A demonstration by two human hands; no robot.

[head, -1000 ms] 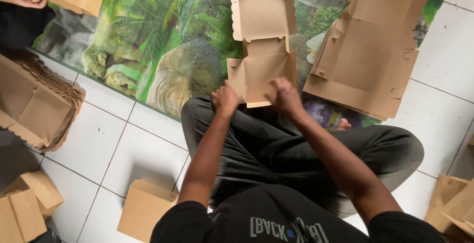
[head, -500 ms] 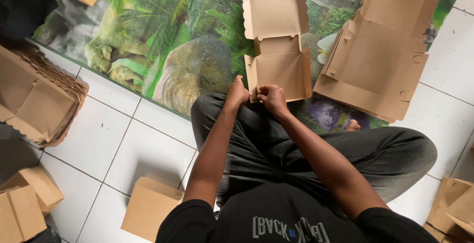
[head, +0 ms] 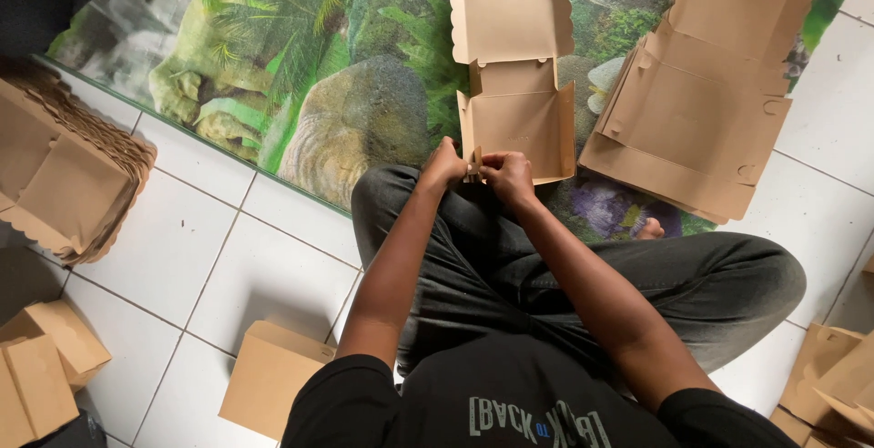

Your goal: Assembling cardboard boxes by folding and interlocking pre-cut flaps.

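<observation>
A brown cardboard box (head: 514,75) with a scalloped lid lies open on my knee, lid flap pointing away from me. My left hand (head: 445,165) and my right hand (head: 509,175) meet at the box's near left corner. Both pinch the small corner tab between thumb and fingers. The box's base has its side walls folded up. My crossed legs in grey trousers sit under it.
A stack of flat unfolded boxes (head: 701,102) lies to the right on a jungle-print mat (head: 319,75). Another stack of flat boxes (head: 64,175) sits at the left on white tiles. Folded boxes rest near my left hip (head: 269,377) and at the far left (head: 41,371).
My hands have come together from the box's two near sides to its near left corner. The box has shifted slightly right and toward me.
</observation>
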